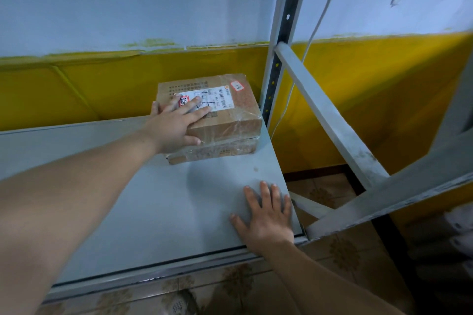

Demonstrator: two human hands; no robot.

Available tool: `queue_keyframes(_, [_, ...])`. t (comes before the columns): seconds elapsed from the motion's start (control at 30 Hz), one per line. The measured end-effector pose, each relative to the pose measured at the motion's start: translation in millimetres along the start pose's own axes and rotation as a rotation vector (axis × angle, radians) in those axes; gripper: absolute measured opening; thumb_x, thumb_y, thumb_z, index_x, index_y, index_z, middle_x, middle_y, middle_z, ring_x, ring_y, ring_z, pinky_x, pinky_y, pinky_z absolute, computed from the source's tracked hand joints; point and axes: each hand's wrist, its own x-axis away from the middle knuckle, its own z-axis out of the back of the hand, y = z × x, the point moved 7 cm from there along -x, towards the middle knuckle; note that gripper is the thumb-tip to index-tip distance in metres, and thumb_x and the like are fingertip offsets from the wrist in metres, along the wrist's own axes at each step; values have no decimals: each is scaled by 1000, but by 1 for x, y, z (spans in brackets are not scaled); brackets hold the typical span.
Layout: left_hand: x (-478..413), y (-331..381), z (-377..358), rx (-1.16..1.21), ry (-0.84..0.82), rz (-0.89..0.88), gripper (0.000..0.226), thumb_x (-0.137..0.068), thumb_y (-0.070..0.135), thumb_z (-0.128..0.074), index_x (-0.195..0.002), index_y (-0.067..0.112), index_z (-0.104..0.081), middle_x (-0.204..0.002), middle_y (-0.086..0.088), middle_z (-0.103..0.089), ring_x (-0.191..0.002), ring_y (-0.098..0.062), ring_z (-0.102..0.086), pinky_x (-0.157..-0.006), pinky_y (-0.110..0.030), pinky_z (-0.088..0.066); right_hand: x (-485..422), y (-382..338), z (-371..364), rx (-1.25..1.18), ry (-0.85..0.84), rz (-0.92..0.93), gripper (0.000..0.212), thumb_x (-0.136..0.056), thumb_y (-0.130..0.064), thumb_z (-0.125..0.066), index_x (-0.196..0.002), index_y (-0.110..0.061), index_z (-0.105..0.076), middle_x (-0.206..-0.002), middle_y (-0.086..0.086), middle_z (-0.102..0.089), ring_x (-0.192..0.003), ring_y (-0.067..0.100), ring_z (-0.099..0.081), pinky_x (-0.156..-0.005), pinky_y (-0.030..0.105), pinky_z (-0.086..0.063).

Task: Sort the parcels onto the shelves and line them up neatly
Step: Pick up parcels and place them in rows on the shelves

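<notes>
- The parcel is being pressed under the left hand, well ahead of the right hand, beside the upright.
- It is being judged stiff, taped and likely light. The glossy tape may slip, so the side faces are being favoured for a hold.
- The left arm is being stretched forward, fingers flat and spread, nothing gripped.
- The right hand is being rested flat and open on the shelf.
</notes>
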Motion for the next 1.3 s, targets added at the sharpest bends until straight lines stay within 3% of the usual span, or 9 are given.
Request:
queue_keyframes(0.6, [8,11,-2,-22,-40,-38,84,-88,60,-53,-149,49,4,-160,15,12,-148,-26,12,-113,-65,-3,0,3,2,-45,-22,-5,80,-82,-79,-11,-151,-42,4,-163,0,17,-144,24,29,-103,45,34])
queue_keyframes(0.8, [37,31,15,123,-30,30,84,-88,52,-59,-153,37,-8,-163,3,-4,-149,-22,-4,-119,-46,-9,-1,5,3,-45,-23,-1,79,-82,-79,-10,-151,-41,1,-163,2,14,-145,28,24,-106,49,26])
queue_keyframes(1.0, [112,26,16,149,-69,59,82,-90,47,-59,-154,31,-11,-162,-1,-12,-147,-24,-15,-115,-51,-21,-1,7,2,-30,-114,-32,79,-86,-78,-14,-153,-40,3,-163,3,16,-147,31,21,-114,53,15])
queue_keyframes(1.07, [140,14,16,141,-80,90,80,-91,47,-58,-154,30,-12,-162,0,-13,-147,-24,-14,-116,-48,-21,-4,4,12,-26,-167,-69,79,-87,-74,-27,-154,-38,-7,-164,4,6,-149,33,9,-117,53,3])
queue_keyframes(1.17, [177,-7,22,143,-73,138,75,-93,44,-58,-154,27,-18,-161,-2,-18,-147,-22,-17,-117,-39,-20,-9,-17,43,-23,-267,-43,74,-91,-64,-42,-151,-23,-30,-156,12,-28,-140,33,-31,-112,45,-32])
queue_keyframes(1.23, [202,-23,29,140,-39,171,73,-93,42,-58,-153,26,-21,-160,-3,-20,-146,-20,-20,-117,-35,-21,-10,-48,70,-21,-270,45,72,-94,-60,-44,-151,-17,-33,-153,11,-37,-135,31,-41,-108,40,-38])
queue_keyframes(1.3, [231,-42,36,127,-7,211,72,-93,43,-58,-153,25,-22,-160,-2,-21,-145,-19,-21,-116,-36,-22,-6,-94,99,-17,-224,154,70,-96,-57,-44,-152,-17,-32,-156,10,-36,-138,30,-40,-110,37,-36])
